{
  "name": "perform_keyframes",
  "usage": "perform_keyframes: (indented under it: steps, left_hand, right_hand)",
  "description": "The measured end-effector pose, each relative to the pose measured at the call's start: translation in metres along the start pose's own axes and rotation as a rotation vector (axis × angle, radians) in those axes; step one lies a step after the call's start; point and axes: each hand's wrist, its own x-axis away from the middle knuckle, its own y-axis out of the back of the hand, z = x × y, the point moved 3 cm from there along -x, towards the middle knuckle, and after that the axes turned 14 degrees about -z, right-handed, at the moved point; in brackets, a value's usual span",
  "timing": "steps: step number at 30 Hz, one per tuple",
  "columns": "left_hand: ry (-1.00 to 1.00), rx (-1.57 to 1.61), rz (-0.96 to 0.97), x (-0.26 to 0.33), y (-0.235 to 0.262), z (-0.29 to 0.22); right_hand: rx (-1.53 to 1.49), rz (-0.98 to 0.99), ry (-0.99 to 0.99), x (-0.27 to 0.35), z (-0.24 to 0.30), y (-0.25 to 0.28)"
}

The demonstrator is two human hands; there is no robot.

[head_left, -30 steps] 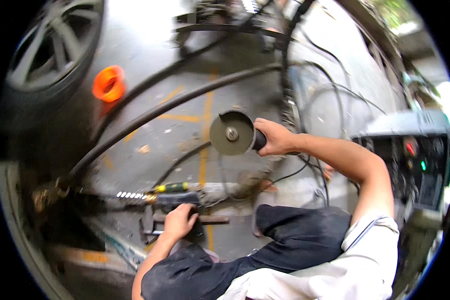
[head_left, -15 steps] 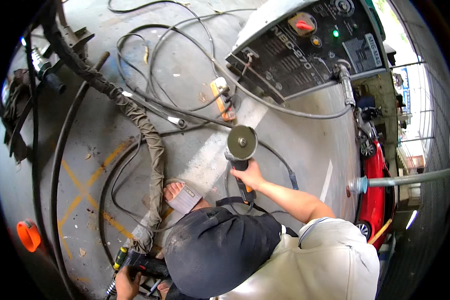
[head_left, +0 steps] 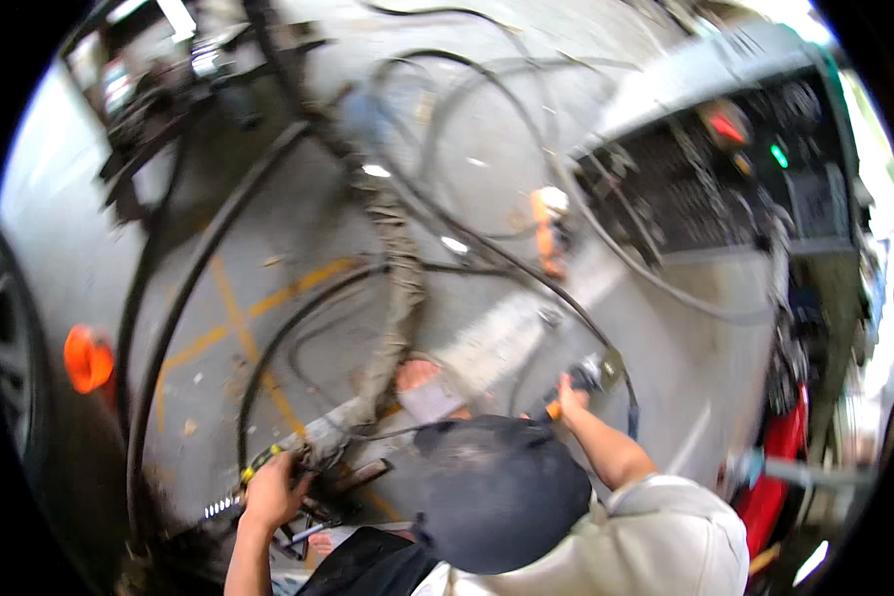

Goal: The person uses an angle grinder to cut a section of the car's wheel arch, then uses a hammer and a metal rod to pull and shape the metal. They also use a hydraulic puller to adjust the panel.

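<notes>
My right hand point(head_left: 571, 394) is wrapped round the body of an angle grinder point(head_left: 588, 375). Its round disc point(head_left: 614, 368) shows tilted, almost edge-on, just above the concrete floor. At the lower left, my left hand point(head_left: 276, 489) has its fingers curled at a cluster of dark parts. A yellow-green handle point(head_left: 259, 461) sticks out by its fingertips, and a metal spring point(head_left: 223, 507) lies beside it. Blur hides exactly what this hand grips. Between the hands are my sandalled foot point(head_left: 435, 397) and a dusty, dark rounded cloth shape point(head_left: 502, 497), seemingly my bent knee.
A welding machine point(head_left: 715, 169) with a lit green lamp stands at the far right. Thick black cables point(head_left: 219, 223) and a cloth-sleeved hose point(head_left: 399, 268) loop over the floor. An orange power strip point(head_left: 546, 233) lies ahead. An orange cup-shaped object point(head_left: 88, 359) and a tyre point(head_left: 15, 348) are left.
The view has shifted and blurred. My right hand has brought the grinder rightward and nearer me, turning the disc toward edge-on. My left hand has moved forward and left over the dark parts.
</notes>
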Motion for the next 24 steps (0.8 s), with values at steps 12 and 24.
perform_keyframes:
  steps: [12, 24]
  left_hand:
    - [-0.126, -0.480, -0.845, -0.017, 0.104, 0.027]
    - [0.568, -0.371, -0.938, -0.080, 0.134, 0.071]
  right_hand:
    - [-0.409, 0.770, 1.849, 0.435, 0.539, -0.050]
    - [-0.253, 0.353, 0.302, 0.415, 0.628, -0.227]
